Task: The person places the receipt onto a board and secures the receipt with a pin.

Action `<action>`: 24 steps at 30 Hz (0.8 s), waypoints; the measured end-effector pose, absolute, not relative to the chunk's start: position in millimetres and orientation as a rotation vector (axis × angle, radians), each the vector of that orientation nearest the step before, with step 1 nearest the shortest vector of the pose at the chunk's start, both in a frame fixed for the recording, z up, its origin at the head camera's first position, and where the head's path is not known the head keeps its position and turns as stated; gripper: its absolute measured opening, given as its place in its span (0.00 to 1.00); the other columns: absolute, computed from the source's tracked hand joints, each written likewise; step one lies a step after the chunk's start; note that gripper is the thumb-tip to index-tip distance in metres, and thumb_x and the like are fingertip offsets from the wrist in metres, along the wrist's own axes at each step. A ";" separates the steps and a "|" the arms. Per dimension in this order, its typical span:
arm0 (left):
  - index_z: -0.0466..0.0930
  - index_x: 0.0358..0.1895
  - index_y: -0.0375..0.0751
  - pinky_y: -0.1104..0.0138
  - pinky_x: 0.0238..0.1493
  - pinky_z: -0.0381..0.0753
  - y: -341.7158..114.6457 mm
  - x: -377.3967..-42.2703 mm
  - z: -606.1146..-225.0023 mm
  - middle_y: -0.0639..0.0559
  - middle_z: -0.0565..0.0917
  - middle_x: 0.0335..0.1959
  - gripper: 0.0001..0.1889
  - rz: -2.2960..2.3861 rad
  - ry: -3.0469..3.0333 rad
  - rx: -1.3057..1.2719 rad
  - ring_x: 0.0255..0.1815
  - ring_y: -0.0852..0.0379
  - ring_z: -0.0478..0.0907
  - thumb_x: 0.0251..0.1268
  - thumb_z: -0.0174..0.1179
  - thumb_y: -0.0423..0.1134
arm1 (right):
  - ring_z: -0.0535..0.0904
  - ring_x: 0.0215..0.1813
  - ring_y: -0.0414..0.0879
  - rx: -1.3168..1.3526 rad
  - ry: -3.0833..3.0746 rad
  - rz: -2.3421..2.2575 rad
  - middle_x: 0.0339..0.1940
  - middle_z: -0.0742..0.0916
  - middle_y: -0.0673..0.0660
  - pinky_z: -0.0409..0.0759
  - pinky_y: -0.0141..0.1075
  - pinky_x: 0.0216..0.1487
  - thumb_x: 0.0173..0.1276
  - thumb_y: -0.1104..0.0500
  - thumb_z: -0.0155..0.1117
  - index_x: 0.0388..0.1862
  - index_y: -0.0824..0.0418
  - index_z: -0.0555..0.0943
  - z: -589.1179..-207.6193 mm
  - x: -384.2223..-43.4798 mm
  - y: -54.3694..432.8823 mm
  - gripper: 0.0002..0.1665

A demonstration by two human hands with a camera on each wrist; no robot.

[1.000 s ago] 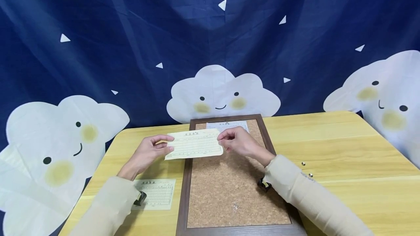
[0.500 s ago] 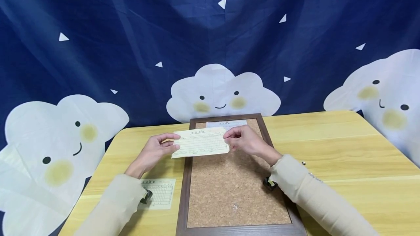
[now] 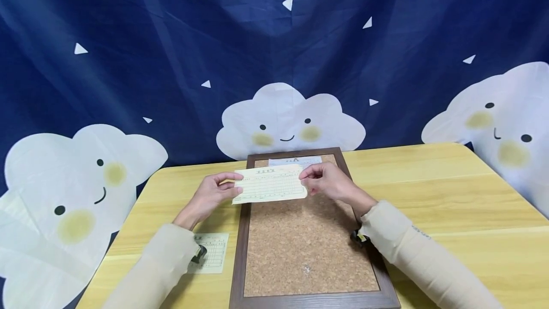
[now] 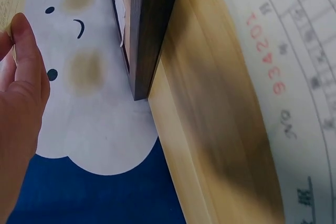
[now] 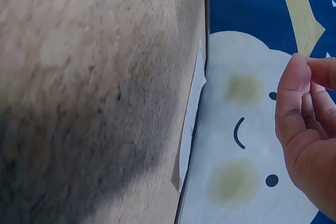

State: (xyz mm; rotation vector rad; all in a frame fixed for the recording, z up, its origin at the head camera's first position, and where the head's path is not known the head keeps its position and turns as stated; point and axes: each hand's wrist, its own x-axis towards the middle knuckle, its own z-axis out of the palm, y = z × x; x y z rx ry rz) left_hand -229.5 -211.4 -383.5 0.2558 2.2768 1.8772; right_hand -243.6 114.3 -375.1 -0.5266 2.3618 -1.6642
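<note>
A pale yellow printed form slip [image 3: 270, 185] is held up over the upper part of a cork board [image 3: 309, 252] with a dark wooden frame. My left hand [image 3: 214, 193] pinches the slip's left end between thumb and fingers. At its right end, my right hand [image 3: 329, 182] pinches the edge. In the right wrist view the slip [image 5: 302, 11] looks slightly bent beside the right thumb and fingertips. Beneath the left wrist, a second form slip [image 3: 214, 252] lies on the table, partly covered by the wrist camera; its red number shows in the left wrist view.
A whitish paper [image 3: 296, 160] lies at the board's top end, partly hidden by the held slip. A small torn or worn patch [image 3: 307, 269] marks the lower cork. The wooden table [image 3: 450, 190] extends right, with a blue cloud-patterned curtain [image 3: 257, 37] behind.
Both hands have carried the slip a little to the right and slightly upward, over the board. The right sleeve now covers the small metal pieces seen on the table earlier.
</note>
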 end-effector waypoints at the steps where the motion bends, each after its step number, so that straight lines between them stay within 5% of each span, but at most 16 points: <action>1: 0.77 0.58 0.26 0.71 0.44 0.80 -210.3 -229.9 -383.6 0.45 0.84 0.51 0.22 1.874 2.279 0.254 0.44 0.64 0.82 0.61 0.66 0.27 | 0.80 0.28 0.44 -0.526 2.367 -1.663 0.30 0.84 0.56 0.86 0.44 0.38 0.67 0.69 0.64 0.43 0.74 0.83 -375.4 -243.8 115.4 0.09; 24: 0.79 0.56 0.25 0.74 0.41 0.79 -181.6 -238.0 -389.2 0.41 0.82 0.53 0.19 1.864 2.301 0.304 0.40 0.64 0.80 0.61 0.66 0.25 | 0.80 0.29 0.46 -0.468 2.419 -1.635 0.28 0.84 0.55 0.85 0.44 0.38 0.67 0.68 0.64 0.43 0.72 0.83 -378.1 -242.2 140.9 0.08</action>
